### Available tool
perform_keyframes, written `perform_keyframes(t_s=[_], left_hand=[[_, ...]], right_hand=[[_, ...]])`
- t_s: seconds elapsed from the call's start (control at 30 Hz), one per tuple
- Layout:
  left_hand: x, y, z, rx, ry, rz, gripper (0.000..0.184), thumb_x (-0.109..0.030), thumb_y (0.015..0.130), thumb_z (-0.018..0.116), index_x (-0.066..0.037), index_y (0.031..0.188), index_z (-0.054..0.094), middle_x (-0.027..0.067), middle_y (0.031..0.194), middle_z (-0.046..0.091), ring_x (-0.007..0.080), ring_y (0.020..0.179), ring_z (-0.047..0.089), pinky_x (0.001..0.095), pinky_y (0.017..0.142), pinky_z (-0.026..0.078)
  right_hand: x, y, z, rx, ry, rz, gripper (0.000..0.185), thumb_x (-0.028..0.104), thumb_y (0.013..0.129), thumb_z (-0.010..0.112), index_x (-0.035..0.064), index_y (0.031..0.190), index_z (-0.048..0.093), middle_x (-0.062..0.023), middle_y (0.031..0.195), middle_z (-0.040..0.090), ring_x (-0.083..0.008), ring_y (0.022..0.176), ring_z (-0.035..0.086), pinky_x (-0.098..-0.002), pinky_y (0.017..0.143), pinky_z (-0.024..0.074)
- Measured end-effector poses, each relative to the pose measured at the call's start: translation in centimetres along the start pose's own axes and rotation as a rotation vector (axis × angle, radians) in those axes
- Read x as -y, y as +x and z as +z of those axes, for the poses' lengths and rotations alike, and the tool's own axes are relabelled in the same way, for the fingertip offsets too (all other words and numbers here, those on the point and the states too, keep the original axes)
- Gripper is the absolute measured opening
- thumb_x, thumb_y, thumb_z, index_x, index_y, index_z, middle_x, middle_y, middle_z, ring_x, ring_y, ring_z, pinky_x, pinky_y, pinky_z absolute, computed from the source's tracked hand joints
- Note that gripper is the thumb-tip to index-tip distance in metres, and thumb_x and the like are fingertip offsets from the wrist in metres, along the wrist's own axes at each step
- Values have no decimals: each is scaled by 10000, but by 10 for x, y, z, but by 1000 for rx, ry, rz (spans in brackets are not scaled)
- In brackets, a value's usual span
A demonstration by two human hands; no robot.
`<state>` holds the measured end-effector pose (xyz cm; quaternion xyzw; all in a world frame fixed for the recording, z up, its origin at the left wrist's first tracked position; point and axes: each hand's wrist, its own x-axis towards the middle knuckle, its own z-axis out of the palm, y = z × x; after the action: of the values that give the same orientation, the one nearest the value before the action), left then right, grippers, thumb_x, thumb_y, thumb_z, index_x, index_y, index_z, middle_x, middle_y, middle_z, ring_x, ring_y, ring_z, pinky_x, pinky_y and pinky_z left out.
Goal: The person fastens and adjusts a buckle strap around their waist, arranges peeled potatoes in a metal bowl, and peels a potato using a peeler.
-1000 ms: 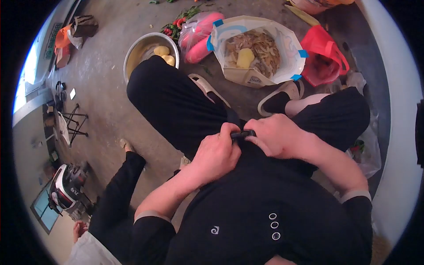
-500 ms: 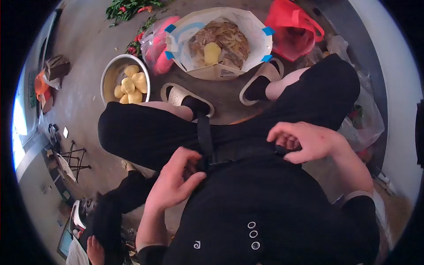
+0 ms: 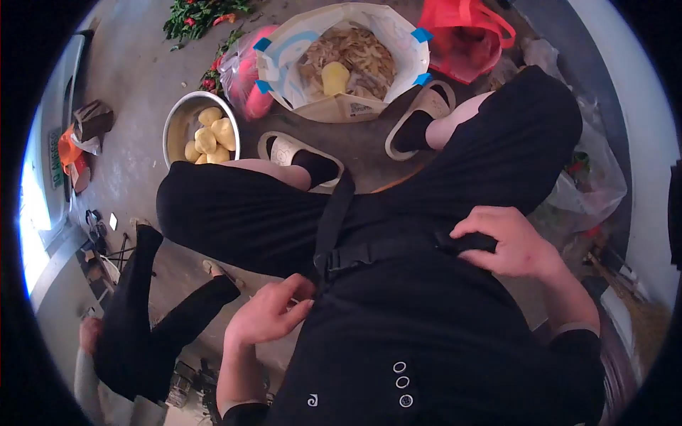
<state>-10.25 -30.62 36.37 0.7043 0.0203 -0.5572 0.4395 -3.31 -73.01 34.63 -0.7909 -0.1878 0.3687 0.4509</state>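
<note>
A black strap with a buckle lies across my waist, its loose end running up between my legs. My left hand is at the left side of my waist beside the strap, fingers curled, their tips partly hidden against the dark cloth. My right hand pinches a black piece at the right side of my waist. Beyond my knees stand a metal bowl of peeled potatoes and a white paper bag holding peelings and a yellow potato.
Beside the paper bag are a red bag and a pink item in clear plastic. Green leaves with red peppers lie on the floor. Another person in black trousers is at the lower left. Clear plastic lies right.
My hands have moved from together at the front of my waist to opposite sides. The buckle now shows between them. The other person's legs have shifted, and the view has tilted.
</note>
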Motion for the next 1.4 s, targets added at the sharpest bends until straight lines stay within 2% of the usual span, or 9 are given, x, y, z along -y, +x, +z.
perform_keyframes(t_s=[0.13,0.23,0.43,0.53,0.63,0.83,1.03,1.23,1.4], left_hand=[[2,2,1,3,4,36,215,-153,971,640,13,1103,602,206,962,720,355,915,720,424,806,564],[2,-4,1,-25,33,22,217,-159,979,629,9,1115,615,208,957,727,357,908,718,424,807,559],[19,-16,19,-30,6,-64,217,-172,994,621,-1,1126,633,208,937,732,357,910,718,435,794,558],[15,-13,18,-82,22,-59,219,-163,980,652,5,1118,634,192,950,710,326,894,722,414,778,561],[-4,9,9,-242,-28,223,273,-152,953,701,2,1162,620,155,991,674,277,848,704,371,762,556],[-34,38,12,-569,-284,266,482,-182,908,773,-15,1313,572,127,1147,613,211,915,633,337,754,530],[-43,48,-4,-484,299,452,408,-197,914,770,-32,1255,618,130,1159,609,243,926,632,343,790,521],[-43,58,-11,-282,-326,129,306,-125,930,739,-36,1194,611,2,1062,611,88,951,578,259,832,487],[-42,62,-15,-314,-614,27,246,-161,963,721,-54,1157,614,-34,930,610,33,794,549,216,704,461]], right_hand=[[-1,-7,-1,49,52,74,325,128,796,816,85,1106,725,-96,977,710,-281,876,697,-358,732,558],[-5,-10,4,11,-74,4,339,118,803,807,85,1126,707,-94,1020,704,-277,875,692,-344,742,561],[2,-41,2,37,54,344,385,90,772,792,89,1142,685,-105,1037,681,-276,879,692,-354,742,570],[10,-29,14,-120,-120,148,378,79,763,800,83,1124,690,-107,1017,676,-271,851,694,-346,734,571],[14,17,26,-203,-252,-118,322,70,762,802,79,1067,696,-91,960,669,-269,815,688,-352,713,568],[23,83,27,-133,-360,-367,222,82,765,799,78,965,703,-65,838,645,-271,755,677,-392,647,552],[32,112,31,-259,-334,-462,174,100,781,787,66,924,695,-67,806,630,-266,740,672,-388,633,543],[27,131,22,-144,-187,-429,186,52,793,785,29,968,723,-101,802,658,-296,740,667,-386,637,532],[7,105,2,83,147,-203,237,118,836,771,27,1051,729,-104,895,689,-251,749,672,-346,685,549]])
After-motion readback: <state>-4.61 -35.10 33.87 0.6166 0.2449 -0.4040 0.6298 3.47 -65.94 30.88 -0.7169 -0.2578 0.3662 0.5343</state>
